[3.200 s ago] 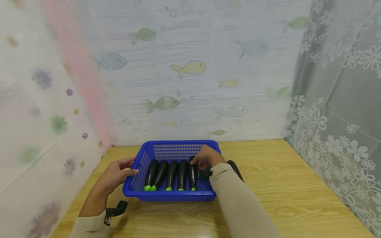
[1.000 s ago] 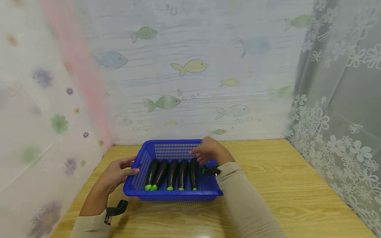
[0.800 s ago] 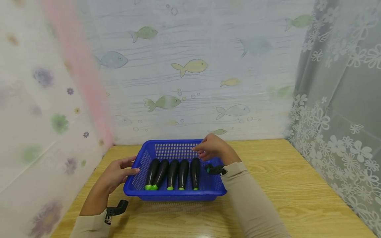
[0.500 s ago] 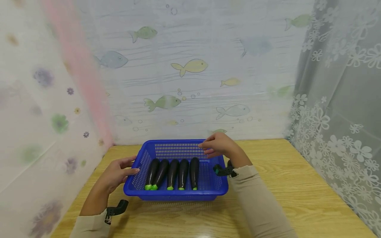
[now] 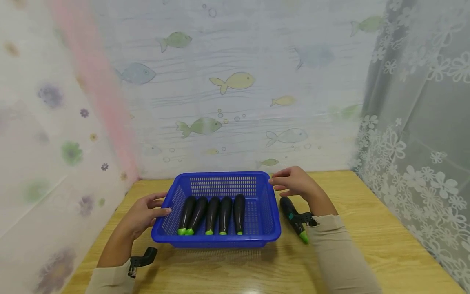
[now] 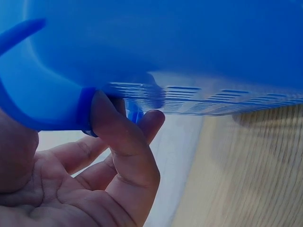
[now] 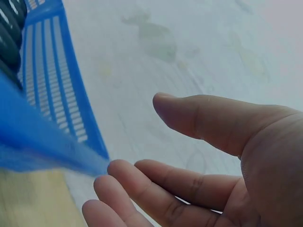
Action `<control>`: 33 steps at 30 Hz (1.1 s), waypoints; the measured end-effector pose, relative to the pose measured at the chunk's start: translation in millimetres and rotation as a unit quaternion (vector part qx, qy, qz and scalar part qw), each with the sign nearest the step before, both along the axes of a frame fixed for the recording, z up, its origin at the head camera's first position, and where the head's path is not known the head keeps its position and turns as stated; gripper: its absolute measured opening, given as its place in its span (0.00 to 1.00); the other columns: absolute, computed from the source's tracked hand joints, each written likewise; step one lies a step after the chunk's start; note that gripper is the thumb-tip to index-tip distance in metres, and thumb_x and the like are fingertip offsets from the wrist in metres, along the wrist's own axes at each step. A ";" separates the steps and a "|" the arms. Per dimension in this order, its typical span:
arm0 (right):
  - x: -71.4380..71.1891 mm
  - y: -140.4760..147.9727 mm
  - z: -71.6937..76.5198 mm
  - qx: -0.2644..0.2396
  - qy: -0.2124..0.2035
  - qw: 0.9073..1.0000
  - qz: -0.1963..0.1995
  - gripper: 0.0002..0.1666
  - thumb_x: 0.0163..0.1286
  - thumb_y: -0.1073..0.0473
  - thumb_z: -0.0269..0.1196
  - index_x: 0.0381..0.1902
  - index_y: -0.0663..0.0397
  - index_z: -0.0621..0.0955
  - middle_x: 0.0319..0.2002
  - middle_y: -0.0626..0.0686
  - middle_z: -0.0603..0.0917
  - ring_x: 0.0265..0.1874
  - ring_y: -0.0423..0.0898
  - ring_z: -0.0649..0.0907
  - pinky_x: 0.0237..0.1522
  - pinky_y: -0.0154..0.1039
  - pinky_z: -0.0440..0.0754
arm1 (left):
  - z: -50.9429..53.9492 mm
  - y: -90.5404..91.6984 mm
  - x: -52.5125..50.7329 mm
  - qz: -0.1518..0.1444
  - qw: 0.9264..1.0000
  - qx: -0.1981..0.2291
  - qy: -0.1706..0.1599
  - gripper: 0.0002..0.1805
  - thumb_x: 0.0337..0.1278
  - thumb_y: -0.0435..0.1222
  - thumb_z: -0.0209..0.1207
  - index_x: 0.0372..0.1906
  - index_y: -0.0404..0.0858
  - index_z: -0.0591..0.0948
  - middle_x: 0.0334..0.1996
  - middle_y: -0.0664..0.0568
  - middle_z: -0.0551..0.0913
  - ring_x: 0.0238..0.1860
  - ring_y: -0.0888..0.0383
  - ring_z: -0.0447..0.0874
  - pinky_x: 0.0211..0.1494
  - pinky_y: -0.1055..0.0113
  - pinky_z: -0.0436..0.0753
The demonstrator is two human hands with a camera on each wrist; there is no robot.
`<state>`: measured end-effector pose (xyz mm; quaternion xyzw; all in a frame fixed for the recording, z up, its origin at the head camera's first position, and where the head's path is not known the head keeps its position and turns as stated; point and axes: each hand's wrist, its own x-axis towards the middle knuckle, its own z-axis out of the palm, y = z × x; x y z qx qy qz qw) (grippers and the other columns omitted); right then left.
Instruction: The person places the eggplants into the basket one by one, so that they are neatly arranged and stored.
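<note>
A blue plastic basket [image 5: 216,238] stands on the table with several dark eggplants [image 5: 212,214] lying side by side in its left and middle part, green ends toward me. My left hand [image 5: 141,214] grips the basket's left rim; in the left wrist view its fingers [image 6: 135,158] curl under the blue edge. My right hand [image 5: 295,183] hovers beside the basket's back right corner with thumb and fingers apart, holding nothing. In the right wrist view, the fingertips come close to the rim [image 7: 85,163]; whether they touch it I cannot tell. Under the right wrist lies another eggplant [image 5: 293,218], partly hidden.
The wooden table [image 5: 367,228] stretches to the right and in front of the basket. Behind it hangs a fish-printed sheet [image 5: 235,134], with a lace-flowered curtain [image 5: 415,134] at the right. Dark camera mounts [image 5: 145,258] sit on both wrists.
My right hand has left the rightmost eggplant in the basket and moved right, out over the basket's right edge. The eggplant on the table has come into fuller view. My left hand stays put.
</note>
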<state>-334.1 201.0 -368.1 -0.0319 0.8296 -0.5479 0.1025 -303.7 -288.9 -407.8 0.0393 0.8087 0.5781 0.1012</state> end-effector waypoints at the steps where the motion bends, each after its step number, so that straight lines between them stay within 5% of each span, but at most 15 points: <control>1: 0.8 3.6 -1.4 0.001 0.000 1.000 -0.001 0.33 0.71 0.49 0.69 0.67 0.63 0.78 0.63 0.64 0.82 0.58 0.59 0.86 0.55 0.55 0.88 | -0.2 -0.2 -0.1 -0.001 1.000 0.002 -0.001 0.45 0.67 0.36 0.67 0.81 0.34 0.57 0.72 0.26 0.68 0.58 0.41 0.86 0.53 0.48 0.89; 25: 12.4 67.2 -60.5 0.027 -0.025 0.998 -0.049 0.41 0.71 0.44 0.68 0.71 0.66 0.73 0.69 0.68 0.75 0.63 0.61 0.82 0.54 0.48 0.89 | 0.4 -1.6 -0.9 -0.011 1.000 0.022 -0.008 0.45 0.66 0.36 0.68 0.81 0.35 0.56 0.69 0.27 0.72 0.54 0.46 0.88 0.53 0.46 0.89; 33: 8.6 70.6 -77.1 0.042 -0.036 0.996 -0.067 0.40 0.70 0.48 0.70 0.68 0.70 0.74 0.60 0.67 0.82 0.48 0.53 0.87 0.44 0.46 0.91 | 1.5 -0.5 0.3 -0.010 1.000 0.023 -0.010 0.44 0.67 0.35 0.67 0.81 0.35 0.56 0.69 0.26 0.72 0.54 0.45 0.89 0.52 0.46 0.89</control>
